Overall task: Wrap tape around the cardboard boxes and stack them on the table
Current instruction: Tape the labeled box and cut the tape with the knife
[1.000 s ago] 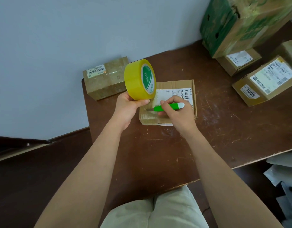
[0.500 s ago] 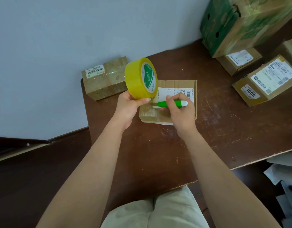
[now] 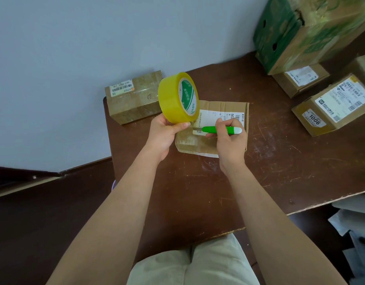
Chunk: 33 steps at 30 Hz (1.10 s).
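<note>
My left hand (image 3: pixel 164 132) grips a yellow tape roll (image 3: pixel 177 97) with a green and white core label, held upright above the left edge of a flat cardboard box (image 3: pixel 222 105). That box lies on the brown table (image 3: pixel 198 192) and carries a white shipping label. My right hand (image 3: pixel 229 140) holds a green utility knife (image 3: pixel 220 130) over the box, with its blade pointing left toward the strip of tape under the roll. A second, taped box (image 3: pixel 134 97) stands against the wall at the table's back left corner.
At the right stand several more boxes: a large green-printed carton (image 3: pixel 301 31), a small labelled box (image 3: pixel 301 79) beneath it, and a box marked 1006 (image 3: pixel 331 105). A grey wall runs along the back. Grey bags (image 3: pixel 354 223) lie beyond the table's front right edge.
My right hand and the green knife have shifted slightly up and to the right across the box. The tape roll has tilted a little; my left hand stays in place.
</note>
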{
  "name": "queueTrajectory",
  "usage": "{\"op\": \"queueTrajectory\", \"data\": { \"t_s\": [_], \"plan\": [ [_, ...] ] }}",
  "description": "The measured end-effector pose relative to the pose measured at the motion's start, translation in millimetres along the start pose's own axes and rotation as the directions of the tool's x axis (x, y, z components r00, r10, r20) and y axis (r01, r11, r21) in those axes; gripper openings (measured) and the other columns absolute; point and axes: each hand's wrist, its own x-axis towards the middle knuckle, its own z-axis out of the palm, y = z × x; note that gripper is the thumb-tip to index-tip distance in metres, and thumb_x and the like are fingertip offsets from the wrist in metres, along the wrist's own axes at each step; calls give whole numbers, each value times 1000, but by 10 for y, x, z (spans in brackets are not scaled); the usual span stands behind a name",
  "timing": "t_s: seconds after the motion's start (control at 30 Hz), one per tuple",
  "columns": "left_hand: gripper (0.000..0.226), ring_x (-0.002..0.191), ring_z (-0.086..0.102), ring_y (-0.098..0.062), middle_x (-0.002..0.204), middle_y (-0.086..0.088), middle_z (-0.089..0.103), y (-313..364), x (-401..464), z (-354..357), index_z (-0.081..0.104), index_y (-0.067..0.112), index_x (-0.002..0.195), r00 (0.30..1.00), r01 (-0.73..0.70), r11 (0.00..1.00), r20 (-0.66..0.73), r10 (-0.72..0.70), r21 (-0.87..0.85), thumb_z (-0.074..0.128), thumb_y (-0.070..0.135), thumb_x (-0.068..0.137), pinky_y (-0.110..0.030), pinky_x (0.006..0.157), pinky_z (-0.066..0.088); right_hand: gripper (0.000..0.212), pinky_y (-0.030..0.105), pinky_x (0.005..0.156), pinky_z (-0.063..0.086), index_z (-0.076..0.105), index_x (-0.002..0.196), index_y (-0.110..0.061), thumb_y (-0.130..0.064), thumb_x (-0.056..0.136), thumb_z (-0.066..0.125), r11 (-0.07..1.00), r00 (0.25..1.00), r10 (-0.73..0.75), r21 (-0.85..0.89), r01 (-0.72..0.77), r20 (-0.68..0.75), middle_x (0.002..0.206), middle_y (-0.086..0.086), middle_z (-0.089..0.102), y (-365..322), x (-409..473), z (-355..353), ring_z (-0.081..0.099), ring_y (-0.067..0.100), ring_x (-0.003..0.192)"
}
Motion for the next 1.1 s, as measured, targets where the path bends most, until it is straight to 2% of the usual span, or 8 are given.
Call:
{"op": "queueTrajectory", "data": {
  "t_s": [0.43,0.6,0.67,0.73,0.8,0.87,0.97,1.1],
  "plan": [
    [18,76,67,-6,83,6,72,152,15,5,65,14,97,999,32,981,-35,-39,-192,66,-2,88,-20,70,52,26,5,63,44,49,77,-15,-20,101,58,992,997,48,123,-41,-56,84,10,62,29,54,-18,69,10,61],
    [23,81,69,-7,86,5,73,206,-16,-4,65,14,98,1000,19,984,16,-17,-175,65,-6,87,-20,72,52,19,25,83,54,56,83,-14,-21,101,59,937,984,155,327,-120,-84,82,1,70,-110,57,-83,69,9,69],
    [26,85,69,-9,89,4,74,252,-20,-7,66,14,99,999,25,983,43,-18,-180,65,-9,86,-21,75,53,12,26,82,58,59,93,-16,-25,101,58,916,954,156,398,-43,-255,97,6,70,-171,108,-202,70,11,80],
    [27,89,70,-11,94,0,73,286,-18,-2,65,11,102,998,30,983,56,-20,-181,64,-11,85,-23,78,54,4,26,84,59,60,97,-22,-25,100,60,954,877,83,292,68,-473,106,7,70,-120,184,-381,72,13,92],
    [29,87,70,-11,93,-1,73,308,-22,29,65,9,102,998,35,982,59,-25,-188,64,-13,85,-23,74,55,6,28,90,58,62,105,-23,-21,99,62,985,846,49,167,49,-532,109,2,69,21,231,-544,70,10,97],
    [29,81,71,-10,85,0,74,319,-40,97,65,9,97,997,39,982,66,-27,-186,63,-17,83,-21,68,54,17,25,94,54,63,116,-20,-19,99,61,994,856,100,92,-61,-507,107,-8,65,186,250,-664,66,4,95],
    [30,82,72,-14,84,-2,74,318,-74,221,66,6,96,996,41,988,90,-27,-149,62,-21,82,-25,72,56,24,8,77,46,61,124,-15,-14,100,59,984,893,172,35,-173,-416,105,-11,64,404,284,-770,60,-1,92],
    [34,82,70,-14,81,2,74,305,-133,356,66,10,91,992,41,995,125,-30,-89,62,-22,81,-28,76,54,21,18,80,43,61,120,-15,-14,100,60,954,910,256,-69,-293,-327,118,2,66,578,349,-846,59,11,100]
  ]
}}
